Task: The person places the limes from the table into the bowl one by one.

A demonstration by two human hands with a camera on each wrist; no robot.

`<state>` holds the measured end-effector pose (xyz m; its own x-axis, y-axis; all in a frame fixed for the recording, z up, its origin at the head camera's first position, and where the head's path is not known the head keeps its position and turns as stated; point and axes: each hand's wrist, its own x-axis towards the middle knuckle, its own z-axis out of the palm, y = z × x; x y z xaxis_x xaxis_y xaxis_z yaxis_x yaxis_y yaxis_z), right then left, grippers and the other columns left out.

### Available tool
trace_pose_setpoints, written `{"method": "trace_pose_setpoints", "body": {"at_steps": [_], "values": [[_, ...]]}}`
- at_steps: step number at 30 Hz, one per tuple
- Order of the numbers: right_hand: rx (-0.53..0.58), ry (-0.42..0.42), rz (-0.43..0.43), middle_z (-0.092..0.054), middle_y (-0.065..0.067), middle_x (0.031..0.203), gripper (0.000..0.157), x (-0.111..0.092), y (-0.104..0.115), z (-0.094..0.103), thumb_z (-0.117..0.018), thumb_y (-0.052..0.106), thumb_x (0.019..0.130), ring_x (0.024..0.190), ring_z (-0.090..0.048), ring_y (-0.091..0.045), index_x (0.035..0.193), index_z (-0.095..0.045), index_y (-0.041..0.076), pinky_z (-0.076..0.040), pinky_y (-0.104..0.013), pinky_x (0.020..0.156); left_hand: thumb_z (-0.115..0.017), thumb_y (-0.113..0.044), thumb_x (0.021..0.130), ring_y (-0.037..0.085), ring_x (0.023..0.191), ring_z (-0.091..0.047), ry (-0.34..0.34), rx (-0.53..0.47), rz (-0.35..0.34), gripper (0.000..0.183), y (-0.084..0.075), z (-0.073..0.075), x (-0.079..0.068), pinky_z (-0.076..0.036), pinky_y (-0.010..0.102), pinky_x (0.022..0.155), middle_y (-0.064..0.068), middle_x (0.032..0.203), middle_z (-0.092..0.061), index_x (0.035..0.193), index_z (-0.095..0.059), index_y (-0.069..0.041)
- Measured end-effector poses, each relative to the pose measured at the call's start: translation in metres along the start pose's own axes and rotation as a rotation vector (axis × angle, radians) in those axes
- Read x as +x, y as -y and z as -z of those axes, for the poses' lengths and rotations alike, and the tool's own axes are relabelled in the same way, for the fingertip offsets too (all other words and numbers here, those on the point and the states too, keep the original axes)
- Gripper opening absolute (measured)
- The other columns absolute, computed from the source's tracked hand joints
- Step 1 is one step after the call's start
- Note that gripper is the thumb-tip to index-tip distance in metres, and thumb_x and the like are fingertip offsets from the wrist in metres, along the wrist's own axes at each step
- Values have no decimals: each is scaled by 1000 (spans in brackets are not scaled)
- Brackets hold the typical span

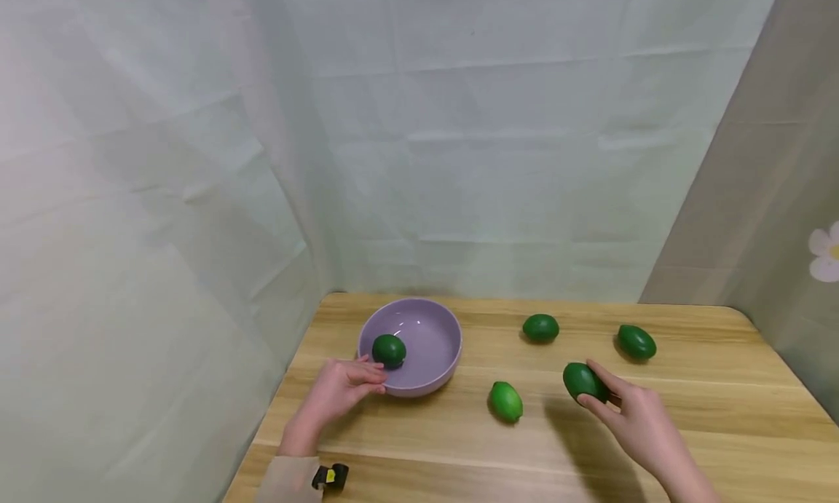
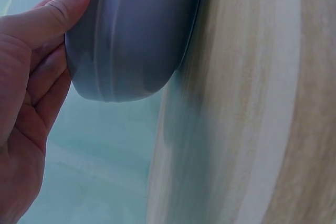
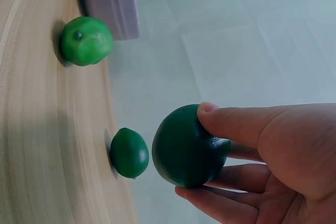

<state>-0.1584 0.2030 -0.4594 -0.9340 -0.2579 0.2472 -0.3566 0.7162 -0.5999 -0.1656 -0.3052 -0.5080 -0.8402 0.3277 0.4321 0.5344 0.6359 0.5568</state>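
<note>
My left hand (image 1: pixel 342 388) pinches the near-left rim of a purple bowl (image 1: pixel 438 343). In the left wrist view the thumb (image 2: pixel 63 9) lies against the bowl's outer wall (image 2: pixel 139 35). One dark green lime (image 1: pixel 390 350) rests inside the bowl, towards its left side. My right hand (image 1: pixel 629 416) holds another dark green lime (image 1: pixel 582 381) above the table, between thumb and fingers; the right wrist view shows this held lime (image 3: pixel 184 148) off the wood. A brighter green lime (image 1: pixel 506 402) lies on the table between the bowl and my right hand.
Two more dark green limes lie farther back on the wooden table (image 1: pixel 459 445): a middle lime (image 1: pixel 540 328) and a right lime (image 1: pixel 636 342). Pale cloth (image 1: pixel 498 161) hangs behind the table and along its left side. A black strap piece (image 1: pixel 331 477) sits by my left sleeve.
</note>
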Motion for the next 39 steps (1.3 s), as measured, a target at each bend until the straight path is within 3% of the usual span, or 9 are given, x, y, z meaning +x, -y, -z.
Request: {"method": "trace_pose_setpoints", "body": {"at_steps": [7, 14, 29, 39], "values": [[-24, -6, 0, -74, -28, 121, 62, -2, -1, 1, -82, 30, 98, 99, -78, -41, 147, -61, -2, -68, -52, 77, -94, -8, 78, 24, 107, -78, -1, 5, -29, 18, -2, -3, 2, -56, 51, 108, -2, 95, -82, 94, -86, -7], [-20, -12, 26, -75, -26, 119, 61, 2, -2, 0, -84, 28, 96, 98, -78, -38, 146, -63, -1, -68, -49, 76, -94, -6, 77, 22, 105, -79, -12, 12, -16, 18, -2, -3, -1, -56, 52, 108, -2, 95, -82, 94, -86, -6], [5, 42, -16, -72, -29, 127, 64, -8, -5, -5, -83, 34, 97, 102, -77, -41, 148, -62, 1, -68, -50, 80, -93, -10, 81, 22, 107, -78, 15, -23, -3, 17, -12, -5, 0, -56, 48, 109, -3, 96, -82, 96, -86, -6], [46, 87, 48, -75, -21, 126, 62, 12, 15, -8, -80, 36, 99, 108, -77, -37, 149, -62, 3, -67, -50, 86, -93, -10, 81, 28, 111, -77, 6, -2, 19, 17, -10, -4, 4, -55, 48, 109, -3, 98, -82, 97, -86, -9]]}}
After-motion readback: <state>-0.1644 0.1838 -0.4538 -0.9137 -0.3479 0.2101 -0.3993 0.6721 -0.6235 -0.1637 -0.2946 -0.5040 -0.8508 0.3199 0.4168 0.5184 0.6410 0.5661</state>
